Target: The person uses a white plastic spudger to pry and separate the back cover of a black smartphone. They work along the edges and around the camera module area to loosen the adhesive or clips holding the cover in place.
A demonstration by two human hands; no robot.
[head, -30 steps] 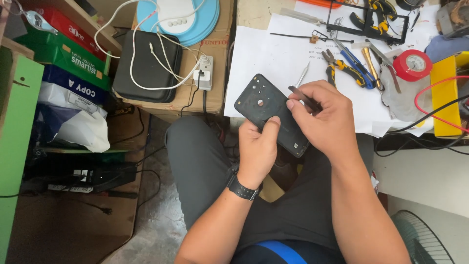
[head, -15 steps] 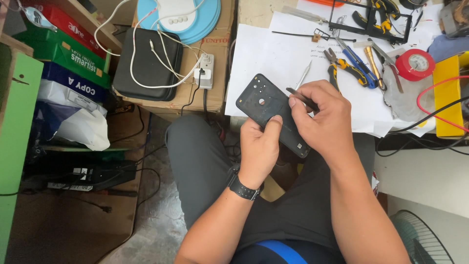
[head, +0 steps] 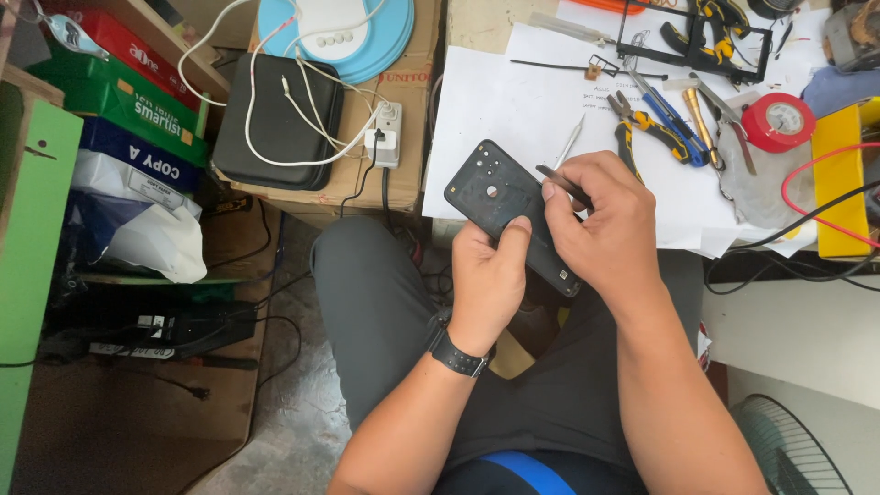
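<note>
A black phone (head: 495, 197) lies back side up in my left hand (head: 490, 280), which grips it from below with the thumb across the back. My right hand (head: 600, 225) is closed around a thin dark tool (head: 561, 183) whose tip rests at the phone's right edge. Both hands are held over my lap, just in front of the table edge. A black watch sits on my left wrist (head: 456, 350).
White paper (head: 532, 101) covers the table, with pliers (head: 646, 128), screwdrivers, a red tape roll (head: 777, 121) and a yellow box (head: 839, 174) at the right. A black pouch (head: 275, 119), white cables and a blue round device (head: 335, 32) sit on a cardboard box at left. A fan (head: 793, 449) stands bottom right.
The phone has tilted a little in my left hand, and the tool tip has shifted slightly along its right edge. Both hands stay in the same place.
</note>
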